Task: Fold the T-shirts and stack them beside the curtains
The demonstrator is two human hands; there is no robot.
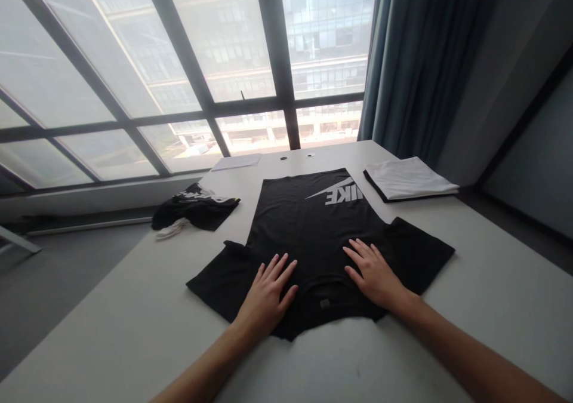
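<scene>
A black T-shirt (308,236) lies spread flat on the white table, its neckline toward me and its sleeves out to both sides. A white logo print (342,194) shows upside down near the far hem on the right. My left hand (268,295) rests palm down on the shirt's left shoulder area, fingers spread. On the right shoulder area lies my right hand (371,271), also flat with fingers apart. Between the hands, a small label (324,303) is visible near the collar. Neither hand grips the fabric.
Folded cloths, white over black (409,178), are stacked at the table's right. A crumpled black and white garment (197,209) sits by the left edge. Papers (236,162) lie at the far left corner of the white table (147,319). Windows and a blue curtain (412,62) stand behind.
</scene>
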